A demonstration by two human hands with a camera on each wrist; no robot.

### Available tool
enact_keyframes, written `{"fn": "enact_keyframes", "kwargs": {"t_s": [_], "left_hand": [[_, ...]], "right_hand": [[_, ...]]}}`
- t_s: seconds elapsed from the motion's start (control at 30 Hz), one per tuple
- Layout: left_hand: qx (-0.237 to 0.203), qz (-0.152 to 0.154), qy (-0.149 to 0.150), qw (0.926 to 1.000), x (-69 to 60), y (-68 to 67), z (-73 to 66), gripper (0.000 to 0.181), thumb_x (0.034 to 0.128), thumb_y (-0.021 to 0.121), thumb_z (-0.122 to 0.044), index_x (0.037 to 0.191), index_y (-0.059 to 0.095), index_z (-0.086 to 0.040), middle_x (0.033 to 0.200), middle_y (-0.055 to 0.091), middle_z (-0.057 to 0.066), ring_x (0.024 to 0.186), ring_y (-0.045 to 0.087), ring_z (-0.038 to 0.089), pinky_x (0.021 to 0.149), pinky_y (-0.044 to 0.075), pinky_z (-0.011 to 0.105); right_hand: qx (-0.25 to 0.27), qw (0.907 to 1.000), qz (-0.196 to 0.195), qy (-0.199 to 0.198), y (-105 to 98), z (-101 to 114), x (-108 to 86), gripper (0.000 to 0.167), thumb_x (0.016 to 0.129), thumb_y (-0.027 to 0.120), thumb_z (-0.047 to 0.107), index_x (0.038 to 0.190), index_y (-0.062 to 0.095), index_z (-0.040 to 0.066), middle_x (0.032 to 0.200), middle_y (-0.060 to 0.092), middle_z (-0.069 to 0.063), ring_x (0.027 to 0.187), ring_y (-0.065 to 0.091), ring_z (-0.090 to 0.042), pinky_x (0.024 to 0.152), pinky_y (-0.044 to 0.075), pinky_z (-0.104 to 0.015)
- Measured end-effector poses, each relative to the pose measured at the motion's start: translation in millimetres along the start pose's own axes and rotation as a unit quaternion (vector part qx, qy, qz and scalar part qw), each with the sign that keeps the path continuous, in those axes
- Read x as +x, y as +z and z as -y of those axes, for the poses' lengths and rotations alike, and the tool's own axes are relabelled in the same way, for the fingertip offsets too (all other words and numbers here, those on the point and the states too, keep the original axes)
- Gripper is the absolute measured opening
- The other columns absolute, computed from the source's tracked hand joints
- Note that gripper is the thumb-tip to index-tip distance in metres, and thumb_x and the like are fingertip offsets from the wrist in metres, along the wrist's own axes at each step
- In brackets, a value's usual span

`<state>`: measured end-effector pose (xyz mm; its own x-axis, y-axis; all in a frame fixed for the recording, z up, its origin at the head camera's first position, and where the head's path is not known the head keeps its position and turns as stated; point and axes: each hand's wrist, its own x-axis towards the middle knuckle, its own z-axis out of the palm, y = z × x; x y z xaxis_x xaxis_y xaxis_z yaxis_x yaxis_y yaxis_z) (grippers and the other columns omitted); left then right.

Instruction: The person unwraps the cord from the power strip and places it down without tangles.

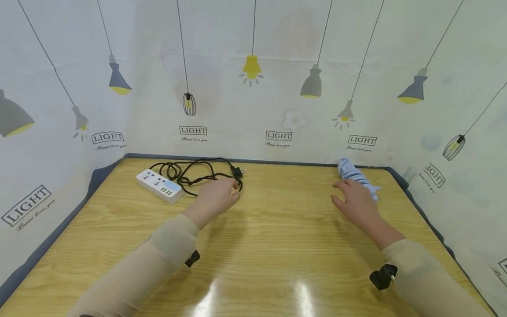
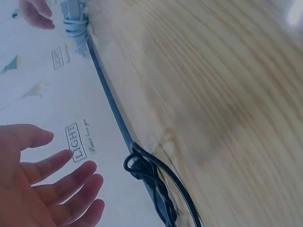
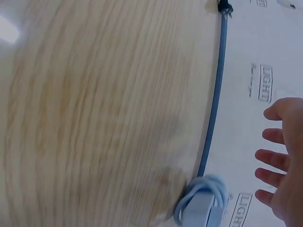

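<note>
Black cord point(image 2: 163, 202) just beyond left hand point(image 1: 215, 196), white power strip point(image 1: 158, 185) at its left; blue cord bundle point(image 1: 354, 174) beyond right hand point(image 1: 358, 204). Both hands empty, fingers apart; probably better grip solid bodies, not loops.

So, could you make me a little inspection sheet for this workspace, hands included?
Surface: wood-grain table, glare on its near part.
Job's things: white power strip, far left; light-blue bundle, far right.
Clutter: nothing seen.
Hands: left hand relaxed near the black cable; right hand relaxed near the bundle; neither holds anything.
Cables: black one loosely looped, its plug unplugged; light-blue cord wound up in the bundle.
Surroundings: white backdrop printed with lamps and "LIGHT" signs.
</note>
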<state>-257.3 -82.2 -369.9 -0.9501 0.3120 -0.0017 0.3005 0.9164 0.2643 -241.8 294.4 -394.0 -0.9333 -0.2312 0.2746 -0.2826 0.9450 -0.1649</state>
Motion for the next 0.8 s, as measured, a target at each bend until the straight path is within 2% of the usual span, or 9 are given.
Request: {"fn": "enact_keyframes", "kwargs": {"t_s": [0.13,0.37,0.5,0.7,0.8], "left_hand": [[0.015,-0.004,0.013,0.9998,2.2,3.7,-11.9,0.03,0.0973,0.058,-0.032,0.117,0.066,-0.011,0.106,0.068,0.003,0.081,0.063,0.016,0.068,0.052,0.036],[0.034,0.014,0.037,0.9986,3.8,8.3,-33.0,0.033,0.0982,0.057,-0.035,0.121,0.064,-0.013,0.11,0.067,0.003,0.09,0.064,0.017,0.069,0.053,0.034],[0.043,0.024,0.046,0.9978,4.5,9.0,-43.3,0.032,0.0979,0.058,-0.035,0.121,0.064,-0.013,0.109,0.068,0.002,0.087,0.065,0.017,0.068,0.053,0.033],[0.059,0.022,0.065,0.9958,9.5,10.3,-53.6,0.031,0.0983,0.056,-0.036,0.12,0.065,-0.015,0.109,0.069,0.0,0.084,0.065,0.015,0.063,0.052,0.031],[0.064,0.024,0.077,0.9946,11.6,10.1,-57.7,0.031,0.0983,0.056,-0.036,0.12,0.065,-0.015,0.109,0.068,0.0,0.083,0.065,0.015,0.061,0.052,0.031]], "right_hand": [[-0.019,0.9995,-0.013,0.024,-1,-20,-0.8,0.038,0.094,0.061,0.022,0.12,0.061,-0.006,0.118,0.056,-0.028,0.107,0.052,-0.046,0.088,0.042,-0.06],[-0.024,0.9951,0.014,0.095,3,-52,2.0,0.044,0.094,0.059,0.022,0.126,0.056,-0.008,0.125,0.047,-0.035,0.112,0.045,-0.053,0.089,0.039,-0.065],[-0.025,0.993,0.025,0.113,6,-63,3.8,0.049,0.094,0.058,0.024,0.127,0.053,-0.012,0.125,0.043,-0.037,0.111,0.044,-0.054,0.086,0.04,-0.065],[-0.018,0.99,0.056,0.128,10,-79,6.1,0.057,0.096,0.057,0.028,0.13,0.047,-0.016,0.118,0.043,-0.037,0.101,0.047,-0.05,0.077,0.042,-0.061],[-0.017,0.9879,0.073,0.136,12,-86,8.2,0.058,0.097,0.057,0.028,0.131,0.045,-0.016,0.118,0.042,-0.037,0.101,0.047,-0.05,0.078,0.042,-0.06]]}}
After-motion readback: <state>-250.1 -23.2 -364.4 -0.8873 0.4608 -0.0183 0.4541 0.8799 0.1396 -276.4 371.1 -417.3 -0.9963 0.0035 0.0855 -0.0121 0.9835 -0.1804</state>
